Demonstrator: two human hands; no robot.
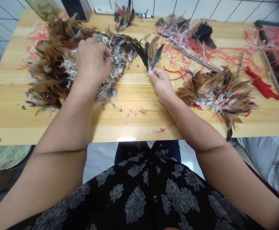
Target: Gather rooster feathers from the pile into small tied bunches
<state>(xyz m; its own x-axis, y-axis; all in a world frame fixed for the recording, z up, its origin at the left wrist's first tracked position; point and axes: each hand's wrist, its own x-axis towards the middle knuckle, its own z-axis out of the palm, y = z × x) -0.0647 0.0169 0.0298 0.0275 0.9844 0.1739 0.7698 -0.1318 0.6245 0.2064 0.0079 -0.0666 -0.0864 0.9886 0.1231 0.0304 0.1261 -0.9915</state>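
Observation:
My right hand [161, 83] pinches the quill ends of a small bunch of dark and brown feathers [151, 52], which fan upward above the wooden table [134, 115]. My left hand [92, 60] is closed with its fingertips pressed into a large heap of brown and grey feathers [55, 64] at the left of the table. What its fingers grip inside the heap is hidden.
A second feather pile tangled with red string [219, 91] lies at the right. Thin sticks [197, 59] and more red and white string litter the back. A red tassel [261, 84] and a dark frame [274, 54] sit at far right. Markers [106, 11] lie along the back edge.

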